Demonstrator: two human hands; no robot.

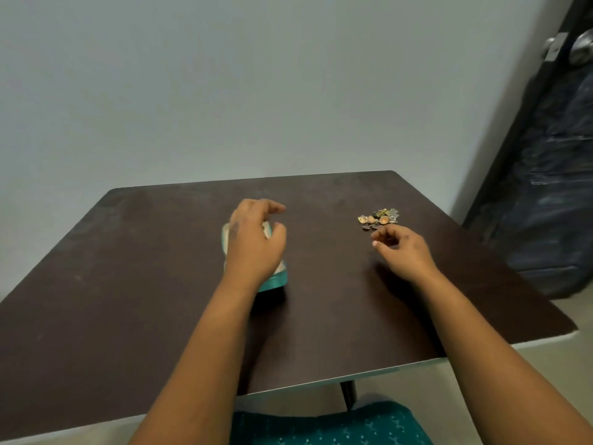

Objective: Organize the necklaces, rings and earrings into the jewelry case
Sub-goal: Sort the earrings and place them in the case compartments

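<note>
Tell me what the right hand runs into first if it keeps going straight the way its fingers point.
Most likely the pile of jewelry: the right hand has its curled fingertips aimed up and left toward it, a short gap away on the table. Height above the table is unclear, so it might pass over.

No text, label, brand, number or sign can be read anywhere in the head view. The teal jewelry case [276, 279] near the middle of the bench [128, 284] shows no lettering on the part that is visible, and the small heap of jewelry [378, 217] to the right is too small and blurred to show any marking.
</note>
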